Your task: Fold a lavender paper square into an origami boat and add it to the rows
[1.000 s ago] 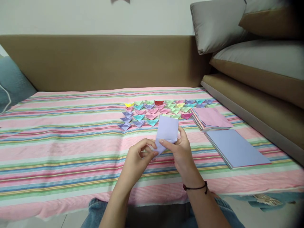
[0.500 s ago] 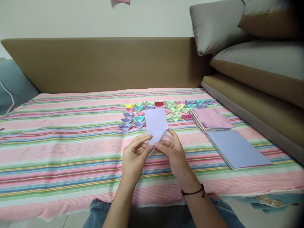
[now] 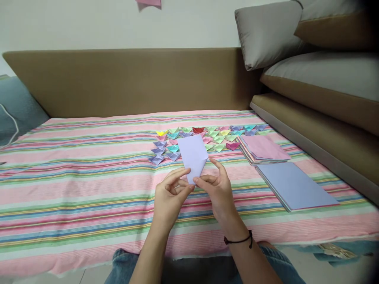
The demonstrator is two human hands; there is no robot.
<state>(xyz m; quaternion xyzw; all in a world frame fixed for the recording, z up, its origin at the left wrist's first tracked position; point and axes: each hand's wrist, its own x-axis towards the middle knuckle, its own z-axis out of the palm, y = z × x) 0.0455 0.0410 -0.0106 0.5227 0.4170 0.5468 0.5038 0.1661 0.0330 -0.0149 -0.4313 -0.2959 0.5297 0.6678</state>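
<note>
A pale lilac sheet of paper (image 3: pixel 193 153) is held up in front of me, its lower right corner folded in along a slant. My left hand (image 3: pixel 171 193) pinches the lower left edge between thumb and fingers. At the bottom tip, my right hand (image 3: pixel 215 191) grips the paper with its thumb, while its index finger is raised beside the right edge. Behind the sheet lie several small folded paper boats (image 3: pixel 219 139) in green, purple, pink, yellow, red and turquoise, set out in rows; the sheet hides some of them.
To the right are a stack of pink-topped paper (image 3: pixel 265 148) and a stack of blue-topped paper (image 3: pixel 296 185). Everything lies on a striped cloth (image 3: pixel 89 189). Grey and brown cushions (image 3: pixel 319 79) are piled at the right; a brown backrest (image 3: pixel 133 81) stands behind.
The lilac paper has tilted, its top edge leaning left. The folded corner at its lower right appears narrower, and my right index finger has moved slightly off the edge.
</note>
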